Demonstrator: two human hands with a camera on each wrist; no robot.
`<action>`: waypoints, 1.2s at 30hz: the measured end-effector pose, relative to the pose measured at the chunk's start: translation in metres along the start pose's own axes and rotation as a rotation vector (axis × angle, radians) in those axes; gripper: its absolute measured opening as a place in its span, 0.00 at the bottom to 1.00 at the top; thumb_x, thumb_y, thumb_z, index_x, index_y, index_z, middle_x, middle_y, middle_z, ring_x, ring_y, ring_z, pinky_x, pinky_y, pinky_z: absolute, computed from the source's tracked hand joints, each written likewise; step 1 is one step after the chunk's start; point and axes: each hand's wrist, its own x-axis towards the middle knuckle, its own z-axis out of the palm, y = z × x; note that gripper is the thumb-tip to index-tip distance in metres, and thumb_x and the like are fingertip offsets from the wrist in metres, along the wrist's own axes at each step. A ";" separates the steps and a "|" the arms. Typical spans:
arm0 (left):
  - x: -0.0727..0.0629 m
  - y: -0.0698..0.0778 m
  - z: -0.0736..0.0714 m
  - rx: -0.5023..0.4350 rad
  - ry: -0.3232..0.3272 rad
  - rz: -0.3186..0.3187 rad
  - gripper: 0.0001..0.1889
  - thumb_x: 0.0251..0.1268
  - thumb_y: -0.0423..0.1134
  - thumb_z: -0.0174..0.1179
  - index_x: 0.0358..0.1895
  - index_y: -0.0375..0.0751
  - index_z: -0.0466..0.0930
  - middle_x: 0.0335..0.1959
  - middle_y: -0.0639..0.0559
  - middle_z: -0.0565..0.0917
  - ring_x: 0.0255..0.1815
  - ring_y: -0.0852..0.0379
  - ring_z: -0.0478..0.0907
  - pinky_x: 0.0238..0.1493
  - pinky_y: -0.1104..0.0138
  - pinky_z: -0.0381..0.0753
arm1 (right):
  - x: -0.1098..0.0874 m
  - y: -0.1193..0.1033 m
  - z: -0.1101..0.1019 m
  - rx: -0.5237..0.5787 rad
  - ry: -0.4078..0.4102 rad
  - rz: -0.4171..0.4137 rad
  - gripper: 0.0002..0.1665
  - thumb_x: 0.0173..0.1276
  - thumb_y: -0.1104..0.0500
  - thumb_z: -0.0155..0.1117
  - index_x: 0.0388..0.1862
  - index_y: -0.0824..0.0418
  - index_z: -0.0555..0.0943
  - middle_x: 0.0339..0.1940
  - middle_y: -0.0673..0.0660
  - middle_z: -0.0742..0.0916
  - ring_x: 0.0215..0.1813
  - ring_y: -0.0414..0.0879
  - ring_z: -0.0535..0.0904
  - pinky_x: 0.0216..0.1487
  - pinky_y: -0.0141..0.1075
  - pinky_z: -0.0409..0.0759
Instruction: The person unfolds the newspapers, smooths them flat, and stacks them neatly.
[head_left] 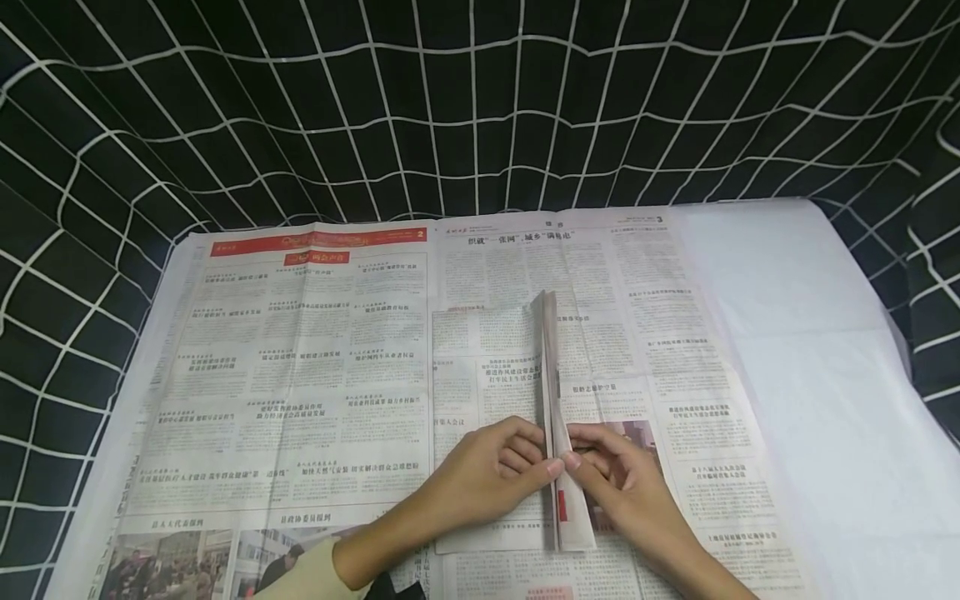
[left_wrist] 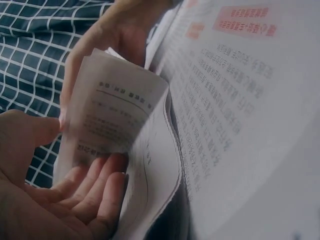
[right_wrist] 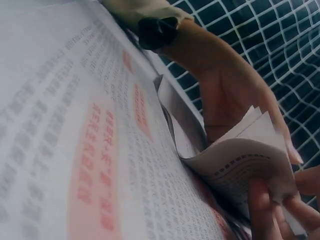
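A newspaper sheet (head_left: 487,400) lies with its right part folded up into a narrow, raised strip (head_left: 550,358). My left hand (head_left: 487,467) pinches the strip's left side near its lower half, thumb on the top edge and fingers curled lower down. From the other side my right hand (head_left: 630,475) pinches it too, the two thumb tips almost meeting. In the left wrist view, the left hand's fingers (left_wrist: 95,195) press against the folded paper (left_wrist: 115,100). Several paper layers (right_wrist: 255,130) show between the hands in the right wrist view, with the right fingers (right_wrist: 262,210) against them.
Under the work, an opened newspaper (head_left: 337,375) with red headings and photos covers much of the white tabletop (head_left: 832,333). Black cloth with a white grid (head_left: 480,108) rises behind and at the sides. A dark band (right_wrist: 157,32) is on the left wrist.
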 end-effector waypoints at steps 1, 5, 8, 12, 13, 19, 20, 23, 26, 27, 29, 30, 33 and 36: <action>0.000 0.000 0.000 0.001 0.000 -0.002 0.25 0.73 0.55 0.67 0.60 0.40 0.81 0.46 0.52 0.89 0.42 0.68 0.87 0.48 0.75 0.86 | 0.000 0.000 0.000 0.004 -0.002 0.007 0.25 0.82 0.59 0.60 0.70 0.72 0.73 0.41 0.52 0.90 0.18 0.31 0.70 0.13 0.28 0.71; 0.000 -0.001 -0.001 0.000 0.000 -0.006 0.25 0.72 0.56 0.67 0.60 0.41 0.81 0.47 0.52 0.89 0.42 0.67 0.87 0.48 0.75 0.87 | -0.001 0.001 0.000 0.011 -0.012 0.008 0.26 0.82 0.60 0.59 0.71 0.73 0.72 0.40 0.52 0.89 0.17 0.30 0.67 0.12 0.27 0.70; 0.000 -0.001 -0.001 -0.006 -0.002 -0.002 0.26 0.72 0.55 0.68 0.61 0.39 0.80 0.47 0.50 0.89 0.42 0.66 0.87 0.47 0.75 0.87 | 0.000 0.001 0.000 0.017 -0.022 -0.011 0.25 0.82 0.61 0.59 0.70 0.74 0.71 0.37 0.51 0.89 0.17 0.28 0.66 0.12 0.26 0.69; -0.002 -0.004 0.000 0.020 -0.005 0.026 0.27 0.70 0.55 0.70 0.61 0.40 0.79 0.46 0.50 0.90 0.41 0.68 0.87 0.48 0.75 0.87 | 0.000 0.003 0.000 0.004 -0.010 -0.050 0.24 0.79 0.64 0.62 0.68 0.74 0.73 0.36 0.50 0.90 0.18 0.29 0.69 0.11 0.28 0.71; -0.003 -0.004 0.000 0.031 -0.008 0.037 0.28 0.69 0.55 0.71 0.62 0.41 0.79 0.46 0.51 0.90 0.41 0.68 0.87 0.48 0.75 0.87 | 0.000 0.003 0.001 0.003 -0.006 -0.056 0.24 0.78 0.64 0.63 0.67 0.74 0.74 0.36 0.50 0.90 0.18 0.29 0.70 0.11 0.28 0.71; -0.004 -0.004 0.001 0.072 -0.022 0.064 0.30 0.67 0.54 0.73 0.64 0.41 0.77 0.46 0.52 0.91 0.40 0.71 0.86 0.51 0.74 0.85 | 0.000 0.005 -0.001 -0.014 -0.009 -0.084 0.24 0.76 0.66 0.65 0.66 0.74 0.74 0.36 0.54 0.90 0.17 0.30 0.71 0.11 0.29 0.72; -0.004 -0.004 0.002 0.075 -0.021 0.061 0.30 0.67 0.54 0.73 0.64 0.41 0.77 0.46 0.52 0.91 0.40 0.71 0.86 0.51 0.74 0.85 | 0.000 0.005 -0.001 -0.018 -0.011 -0.091 0.24 0.76 0.66 0.65 0.66 0.74 0.74 0.36 0.55 0.90 0.17 0.30 0.72 0.11 0.30 0.72; -0.004 -0.004 0.003 0.080 -0.018 0.050 0.29 0.68 0.53 0.72 0.64 0.41 0.76 0.47 0.50 0.90 0.41 0.70 0.86 0.50 0.74 0.85 | 0.002 0.005 -0.001 -0.018 -0.017 -0.115 0.23 0.76 0.67 0.65 0.65 0.75 0.75 0.38 0.60 0.90 0.20 0.32 0.77 0.11 0.30 0.73; -0.005 -0.005 0.002 0.073 -0.021 0.042 0.27 0.68 0.49 0.72 0.64 0.42 0.76 0.47 0.50 0.90 0.41 0.69 0.86 0.51 0.73 0.85 | 0.003 0.005 -0.001 -0.009 -0.025 -0.118 0.22 0.76 0.67 0.66 0.65 0.74 0.75 0.39 0.62 0.91 0.24 0.34 0.81 0.11 0.31 0.74; -0.005 -0.005 0.002 0.069 -0.022 0.042 0.26 0.69 0.47 0.72 0.64 0.41 0.76 0.47 0.50 0.90 0.42 0.69 0.86 0.51 0.73 0.85 | 0.003 0.005 -0.001 -0.006 -0.028 -0.118 0.23 0.76 0.67 0.66 0.65 0.74 0.75 0.39 0.62 0.91 0.24 0.34 0.81 0.11 0.30 0.74; -0.005 -0.005 0.001 0.068 -0.023 0.043 0.24 0.69 0.42 0.70 0.64 0.41 0.76 0.46 0.50 0.90 0.42 0.69 0.86 0.51 0.74 0.85 | 0.004 0.004 0.000 -0.002 -0.034 -0.116 0.23 0.76 0.67 0.66 0.65 0.75 0.75 0.39 0.63 0.91 0.23 0.34 0.80 0.11 0.30 0.73; -0.004 -0.005 0.001 0.063 -0.024 0.046 0.23 0.69 0.38 0.69 0.64 0.40 0.76 0.46 0.50 0.90 0.42 0.69 0.86 0.51 0.74 0.86 | 0.004 0.004 0.000 0.001 -0.034 -0.110 0.23 0.75 0.67 0.66 0.65 0.74 0.75 0.39 0.64 0.91 0.22 0.33 0.79 0.11 0.30 0.73; -0.003 -0.007 0.001 0.063 -0.016 0.052 0.21 0.69 0.34 0.67 0.63 0.39 0.78 0.45 0.50 0.91 0.41 0.69 0.86 0.50 0.75 0.86 | 0.004 0.004 0.000 -0.013 -0.028 -0.109 0.23 0.75 0.66 0.67 0.65 0.75 0.75 0.41 0.66 0.90 0.26 0.34 0.82 0.16 0.30 0.79; -0.002 -0.008 0.004 0.076 -0.003 0.065 0.16 0.70 0.38 0.68 0.58 0.40 0.81 0.43 0.50 0.91 0.39 0.70 0.85 0.48 0.76 0.86 | 0.003 0.004 -0.002 -0.035 -0.012 -0.116 0.22 0.75 0.67 0.67 0.63 0.74 0.77 0.46 0.68 0.88 0.36 0.35 0.87 0.29 0.32 0.88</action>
